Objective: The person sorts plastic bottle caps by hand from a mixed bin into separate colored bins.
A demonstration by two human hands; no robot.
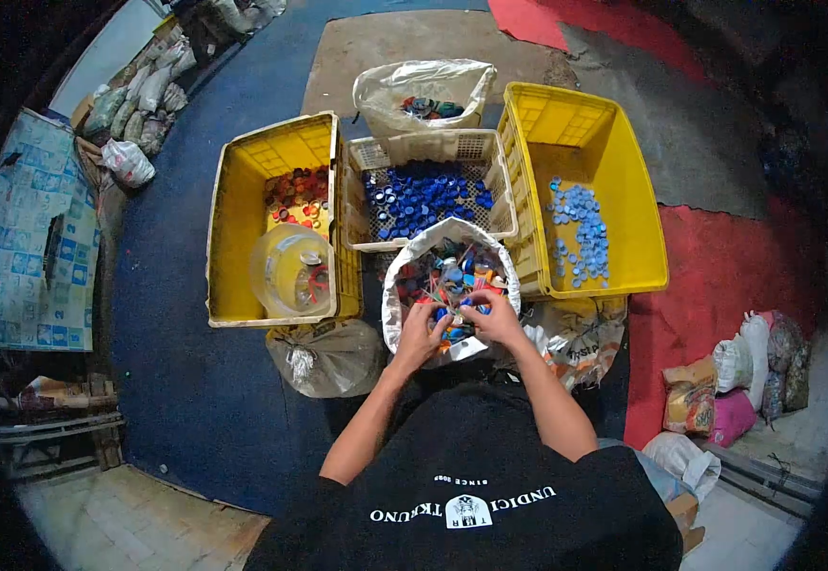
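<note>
A white sack (403,306) of mixed bottle caps (452,271) stands open in front of me. My left hand (422,333) and my right hand (496,318) are over its near side, with fingers bent close together. Both sets of fingertips are closed among the caps; what they pinch is too small to make out. Beyond the sack, a white crate (423,146) holds dark blue caps (419,198). To the left, a yellow bin (276,143) contains red and orange caps (298,195) and a clear round tub (285,271). Light blue caps (581,228) lie in the right yellow bin (619,181).
Behind the crate is another white sack (381,95) with caps. Filled bags (333,360) stand under the left bin, and a printed sack (581,347) under the right one. More sacks sit at the upper left (152,90) and lower right (733,366).
</note>
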